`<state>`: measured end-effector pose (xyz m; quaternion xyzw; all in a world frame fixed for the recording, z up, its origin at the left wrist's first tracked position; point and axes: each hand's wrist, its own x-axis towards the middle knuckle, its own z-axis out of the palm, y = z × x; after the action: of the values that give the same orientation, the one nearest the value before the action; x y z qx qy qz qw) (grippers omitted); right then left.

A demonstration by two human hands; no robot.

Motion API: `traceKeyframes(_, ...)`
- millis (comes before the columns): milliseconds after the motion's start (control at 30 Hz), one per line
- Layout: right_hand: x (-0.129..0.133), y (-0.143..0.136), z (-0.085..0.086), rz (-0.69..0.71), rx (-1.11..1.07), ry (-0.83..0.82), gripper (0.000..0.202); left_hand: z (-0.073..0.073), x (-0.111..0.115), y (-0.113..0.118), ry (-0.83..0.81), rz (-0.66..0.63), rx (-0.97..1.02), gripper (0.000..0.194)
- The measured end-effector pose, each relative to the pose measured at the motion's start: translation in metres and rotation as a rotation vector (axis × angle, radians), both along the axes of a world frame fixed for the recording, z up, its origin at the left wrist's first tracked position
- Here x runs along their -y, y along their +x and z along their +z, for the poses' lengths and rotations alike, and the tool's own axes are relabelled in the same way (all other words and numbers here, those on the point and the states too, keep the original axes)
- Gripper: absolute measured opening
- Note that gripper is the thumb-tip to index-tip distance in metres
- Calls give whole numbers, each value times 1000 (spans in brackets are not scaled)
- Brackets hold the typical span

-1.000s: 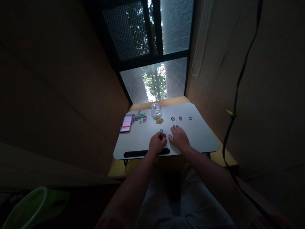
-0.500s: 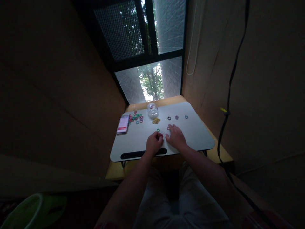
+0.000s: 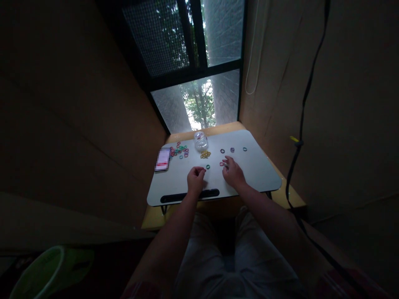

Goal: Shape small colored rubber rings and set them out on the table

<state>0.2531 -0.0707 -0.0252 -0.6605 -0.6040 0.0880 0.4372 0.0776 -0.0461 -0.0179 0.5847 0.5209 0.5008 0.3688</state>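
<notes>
My left hand [image 3: 196, 178] is over the white lap table [image 3: 174, 180], thumb and fingertips pinched together on something too small to make out. A green ring [image 3: 208, 167] lies just beyond its fingertips. My right hand [image 3: 232, 170] is to the right, its fingers apart and curved beside a red ring [image 3: 221, 164] on the surface. Farther back sit a dark ring [image 3: 222, 151], a purple ring [image 3: 232, 150] and a teal ring [image 3: 245, 149]. A cluster of yellow rings [image 3: 205, 155] lies in front of a clear jar [image 3: 201, 141].
Mixed coloured rings [image 3: 180, 150] are heaped at the back left beside a phone [image 3: 163, 159]. A black slot [image 3: 177, 197] runs along the near edge. A dark cord [image 3: 304, 104] hangs at the right; a green basket [image 3: 40, 270] stands lower left.
My hands have moved apart, the left one leftward and the right one slightly rightward. The right fingers have curled more. The whole view has shifted a little.
</notes>
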Motion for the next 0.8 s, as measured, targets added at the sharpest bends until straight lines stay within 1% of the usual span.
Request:
traceKeyframes(267, 2, 1, 2, 10, 58, -20, 52, 1, 2, 1, 0, -6, -28, 17)
traceKeyframes(367, 2, 1, 1, 12, 60, -9, 47, -1, -1, -1, -4, -19, 7, 17)
traceKeyframes(467, 1, 2, 1, 13, 61, 8, 39, -2, -7, -9, -26, -48, 5, 18)
traceKeyframes(533, 1, 2, 2, 21, 63, 19, 35, -1, -12, -19, -22, -59, -103, 18)
traceKeyframes(600, 1, 2, 3, 16, 60, 28, 32, 0, -18, -32, 17, -46, -301, 17)
traceKeyframes(667, 1, 2, 4, 9, 53, 31, 30, 2, -25, -45, 65, 6, -483, 16)
traceKeyframes(800, 0, 2, 5, 16, 47, 59, 27, 6, -41, -60, 159, 87, -727, 19)
